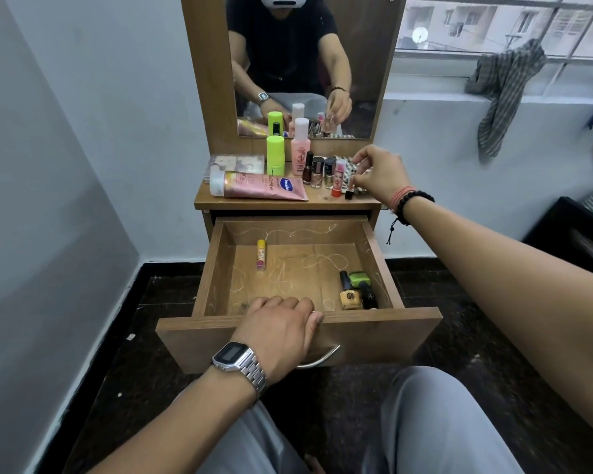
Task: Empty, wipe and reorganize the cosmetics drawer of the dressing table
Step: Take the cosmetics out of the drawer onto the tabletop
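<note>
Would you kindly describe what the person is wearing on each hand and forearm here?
The left hand has a silver metal digital wristwatch with a rectangular dark face and linked band at its wrist. The right hand has a black beaded bracelet with a dangling cord, beside a band of pinkish-orange threads. Both forearms are bare, with no sleeves showing.

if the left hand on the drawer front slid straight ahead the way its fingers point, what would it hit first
Probably nothing soon: the left hand points over the drawer front into bare floor. The lip balm lies further back, slightly left; the back wall likely comes first, though depth is unclear.
</note>
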